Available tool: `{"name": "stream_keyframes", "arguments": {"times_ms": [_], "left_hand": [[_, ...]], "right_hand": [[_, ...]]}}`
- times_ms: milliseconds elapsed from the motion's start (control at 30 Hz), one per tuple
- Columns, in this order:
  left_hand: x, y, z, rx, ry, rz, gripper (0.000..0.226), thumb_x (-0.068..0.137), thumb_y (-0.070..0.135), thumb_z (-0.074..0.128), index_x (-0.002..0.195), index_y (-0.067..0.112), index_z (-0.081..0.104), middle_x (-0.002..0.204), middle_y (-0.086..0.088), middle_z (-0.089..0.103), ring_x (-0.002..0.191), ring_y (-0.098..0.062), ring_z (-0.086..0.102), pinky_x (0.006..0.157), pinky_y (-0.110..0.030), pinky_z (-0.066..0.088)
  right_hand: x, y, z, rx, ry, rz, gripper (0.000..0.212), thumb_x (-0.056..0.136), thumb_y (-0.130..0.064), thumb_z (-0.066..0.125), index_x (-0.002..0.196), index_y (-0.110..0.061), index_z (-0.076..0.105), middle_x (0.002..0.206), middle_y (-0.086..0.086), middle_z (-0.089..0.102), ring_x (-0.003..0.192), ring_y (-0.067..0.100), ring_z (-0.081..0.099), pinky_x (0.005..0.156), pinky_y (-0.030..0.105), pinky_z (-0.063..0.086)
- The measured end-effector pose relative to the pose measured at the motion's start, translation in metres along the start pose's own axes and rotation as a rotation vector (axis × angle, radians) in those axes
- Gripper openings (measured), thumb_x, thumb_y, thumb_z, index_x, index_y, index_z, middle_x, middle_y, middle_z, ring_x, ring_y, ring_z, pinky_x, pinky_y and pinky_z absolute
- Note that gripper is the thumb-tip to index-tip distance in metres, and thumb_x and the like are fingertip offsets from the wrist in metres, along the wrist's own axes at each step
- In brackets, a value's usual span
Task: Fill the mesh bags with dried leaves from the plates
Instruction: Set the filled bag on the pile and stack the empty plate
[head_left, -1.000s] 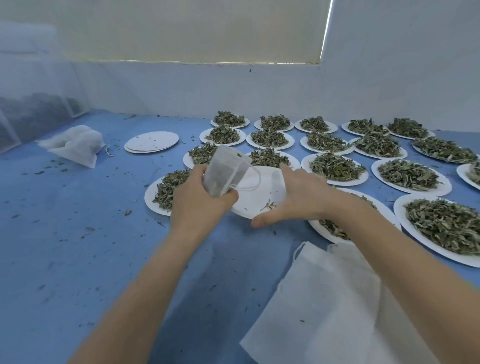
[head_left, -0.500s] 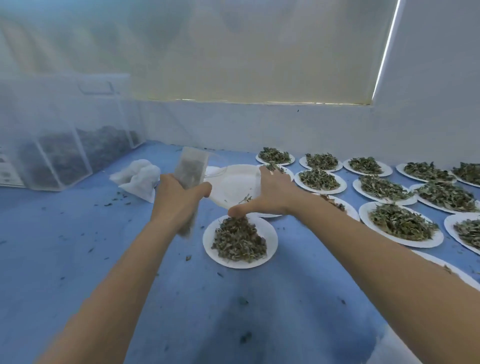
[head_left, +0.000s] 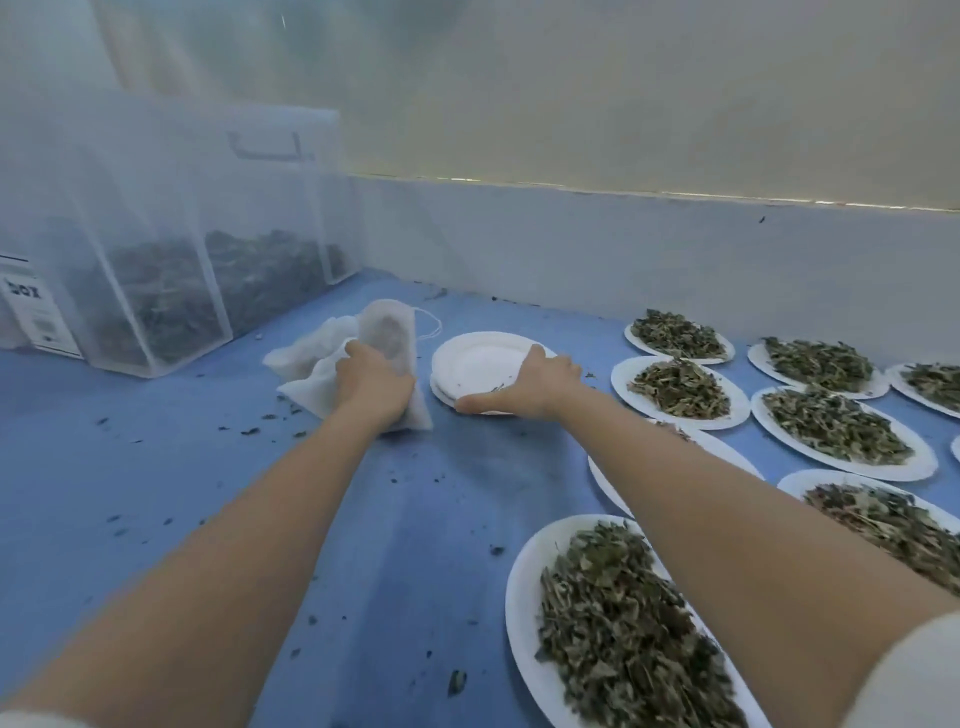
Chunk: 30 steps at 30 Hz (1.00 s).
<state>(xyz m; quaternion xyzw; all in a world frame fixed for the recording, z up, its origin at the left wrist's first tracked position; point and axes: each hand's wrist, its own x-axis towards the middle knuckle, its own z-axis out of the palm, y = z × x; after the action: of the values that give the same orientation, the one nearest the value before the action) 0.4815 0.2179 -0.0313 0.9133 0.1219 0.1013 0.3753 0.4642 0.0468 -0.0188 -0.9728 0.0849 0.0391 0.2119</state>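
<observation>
Set the filled mesh bag (head_left: 390, 349) down gently on the pile of bags (head_left: 310, 370) near the far left of the blue tabletop (head_left: 218, 499), mouth up so no leaves spill. The left hand (head_left: 373, 385) grips its lower half, fingers curled round it. The right hand (head_left: 530, 383) lies flat, fingers straight, pressing an emptied paper plate (head_left: 478, 358) onto the stack of plates (head_left: 441, 391).

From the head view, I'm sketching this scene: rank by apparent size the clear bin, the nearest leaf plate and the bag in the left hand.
1. Clear bin
2. Nearest leaf plate, enlarged by nearness
3. Bag
</observation>
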Motion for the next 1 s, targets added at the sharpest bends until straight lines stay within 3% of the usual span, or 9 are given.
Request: {"name": "stream_keyframes", "arguments": {"times_ms": [67,200,333,400,500,600,700,833,1000], "left_hand": [[0.014,-0.01,0.005,0.068,0.056,0.048,0.067,0.089,0.022,0.059,0.135,-0.007,0.022,0.134,-0.027,0.037,0.12,-0.039,0.041,0.092,-0.04,0.036],[0.035,-0.022,0.01,0.23,0.12,0.139,0.055,0.089,0.022,0.059,0.127,-0.007,0.03,0.128,-0.029,0.036,0.11,-0.042,0.046,0.089,-0.042,0.038],[0.036,-0.018,0.005,0.559,0.209,0.261,0.058,0.088,0.028,0.06,0.128,-0.003,0.032,0.127,-0.023,0.038,0.112,-0.035,0.041,0.091,-0.036,0.034],[0.03,-0.009,0.004,0.608,0.254,0.362,0.054,0.088,0.026,0.061,0.126,-0.001,0.036,0.127,-0.021,0.038,0.112,-0.033,0.039,0.09,-0.033,0.033],[0.007,0.01,0.001,0.45,0.196,0.461,0.036,0.092,0.016,0.052,0.124,0.001,0.042,0.125,-0.019,0.039,0.112,-0.033,0.039,0.089,-0.033,0.033],[-0.03,0.03,-0.008,0.269,0.048,0.495,0.034,0.091,0.009,0.05,0.124,0.005,0.045,0.124,-0.016,0.043,0.113,-0.029,0.043,0.091,-0.032,0.034],[-0.082,0.043,-0.023,0.128,-0.055,0.478,0.036,0.086,0.001,0.047,0.121,0.009,0.05,0.121,-0.01,0.05,0.106,-0.024,0.05,0.084,-0.033,0.043],[-0.163,0.051,-0.043,0.058,-0.097,0.553,0.038,0.08,-0.006,0.043,0.112,0.008,0.059,0.114,-0.007,0.06,0.104,-0.022,0.054,0.087,-0.031,0.043],[-0.266,0.061,-0.057,0.011,-0.202,0.636,0.038,0.078,-0.005,0.041,0.1,0.015,0.064,0.098,0.002,0.063,0.091,-0.017,0.055,0.078,-0.028,0.044]], "right_hand": [[0.014,-0.003,0.008,-0.019,-0.023,0.008,0.133,0.051,-0.08,0.065,0.149,-0.012,0.006,0.142,0.016,0.027,0.131,0.031,0.023,0.089,0.034,0.03],[0.032,-0.003,0.02,-0.046,-0.041,0.041,0.131,0.058,-0.08,0.062,0.149,-0.012,-0.003,0.148,0.021,0.015,0.137,0.035,0.014,0.108,0.044,0.026],[0.036,-0.005,0.02,-0.127,-0.005,-0.02,0.112,0.077,-0.074,0.05,0.149,-0.009,-0.005,0.153,0.025,0.002,0.142,0.038,0.0,0.114,0.047,0.013],[0.031,-0.008,0.016,-0.144,0.022,-0.069,0.101,0.083,-0.068,0.047,0.149,-0.008,0.001,0.153,0.023,0.007,0.141,0.035,0.004,0.114,0.045,0.013],[0.014,-0.014,0.007,-0.117,0.068,-0.158,0.087,0.087,-0.061,0.047,0.145,-0.005,0.015,0.147,0.021,0.023,0.137,0.034,0.017,0.11,0.04,0.021],[-0.023,-0.015,-0.007,-0.081,0.091,-0.26,0.077,0.088,-0.058,0.048,0.14,-0.006,0.025,0.138,0.019,0.035,0.131,0.031,0.025,0.101,0.037,0.029],[-0.078,-0.007,-0.025,-0.108,0.113,-0.349,0.073,0.089,-0.055,0.049,0.14,-0.006,0.029,0.137,0.017,0.037,0.13,0.03,0.029,0.101,0.038,0.032],[-0.161,0.017,-0.049,-0.208,0.137,-0.446,0.067,0.092,-0.051,0.046,0.14,-0.007,0.032,0.137,0.015,0.039,0.13,0.031,0.032,0.104,0.041,0.032],[-0.259,0.061,-0.065,-0.276,0.154,-0.537,0.051,0.095,-0.04,0.046,0.134,-0.008,0.041,0.129,0.013,0.047,0.124,0.028,0.04,0.102,0.04,0.033]]}}
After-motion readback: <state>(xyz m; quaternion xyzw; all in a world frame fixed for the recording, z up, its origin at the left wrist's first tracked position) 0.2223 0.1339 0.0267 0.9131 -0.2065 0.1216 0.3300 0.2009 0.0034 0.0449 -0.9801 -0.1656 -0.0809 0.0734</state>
